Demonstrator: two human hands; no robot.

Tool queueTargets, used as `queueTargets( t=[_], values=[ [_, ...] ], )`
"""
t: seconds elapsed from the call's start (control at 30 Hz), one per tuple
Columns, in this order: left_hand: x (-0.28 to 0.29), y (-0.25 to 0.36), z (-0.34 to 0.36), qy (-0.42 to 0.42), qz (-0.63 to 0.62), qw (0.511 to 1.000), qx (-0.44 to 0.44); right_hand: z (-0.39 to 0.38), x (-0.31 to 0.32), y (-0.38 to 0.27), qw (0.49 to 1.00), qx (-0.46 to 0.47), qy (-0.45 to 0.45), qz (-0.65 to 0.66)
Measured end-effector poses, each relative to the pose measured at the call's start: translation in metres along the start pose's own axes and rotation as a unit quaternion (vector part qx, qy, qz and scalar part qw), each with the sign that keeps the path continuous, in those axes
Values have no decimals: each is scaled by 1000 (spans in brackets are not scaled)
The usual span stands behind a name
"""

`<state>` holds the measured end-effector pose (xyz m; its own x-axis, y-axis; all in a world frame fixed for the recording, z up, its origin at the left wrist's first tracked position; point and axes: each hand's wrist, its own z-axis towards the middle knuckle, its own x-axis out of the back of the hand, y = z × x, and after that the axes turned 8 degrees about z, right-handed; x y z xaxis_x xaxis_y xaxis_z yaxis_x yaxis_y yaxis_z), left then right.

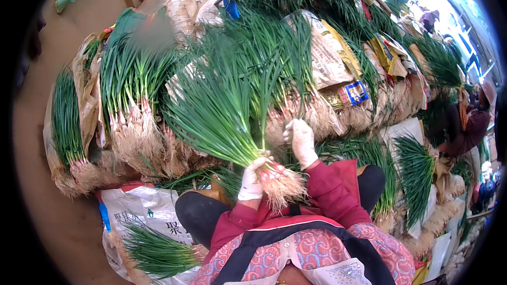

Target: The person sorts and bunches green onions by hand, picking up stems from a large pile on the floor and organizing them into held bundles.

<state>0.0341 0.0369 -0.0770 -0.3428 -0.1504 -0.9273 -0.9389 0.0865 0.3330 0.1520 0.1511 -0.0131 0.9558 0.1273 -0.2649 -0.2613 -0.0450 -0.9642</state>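
A big bunch of spring onions (232, 121), long green leaves fanning up and away to the left, rests in my left hand (252, 178). That gloved hand is wrapped round the stems just above the pinkish bulbs. Pale tangled roots (284, 189) hang out to the right of it. My right hand (302, 141), also in a white glove, is raised with its fingers curled, close to the roots of the heap of spring onions (277, 82) in front. A thin green stalk rises by its fingertips, but I cannot tell whether it is held.
More bundles of spring onions (132, 84) lean in a row across the front, among brown paper sacks (322, 53). At the lower left a small bundle (161, 252) lies on a white printed sack (137, 206). Another person (470, 121) sits at the right.
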Motion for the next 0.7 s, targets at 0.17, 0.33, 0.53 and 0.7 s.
queueTargets(
  t=[0.17, 0.33, 0.53, 0.7],
  values=[
    [-58, 29, -18, -127, -79, 984, -99, 1, 88, 63, 709, -174, -349, -587],
    [-34, 22, -7, -42, -3, 993, -112, 23, 73, 20, 814, 32, -210, -540],
    [-13, 3, 12, -78, 22, 996, -43, 128, 33, 44, 810, 51, -24, -583],
    [-12, 7, 10, -59, -13, 997, -38, 143, 30, 52, 788, 44, -28, -614]
  ],
)
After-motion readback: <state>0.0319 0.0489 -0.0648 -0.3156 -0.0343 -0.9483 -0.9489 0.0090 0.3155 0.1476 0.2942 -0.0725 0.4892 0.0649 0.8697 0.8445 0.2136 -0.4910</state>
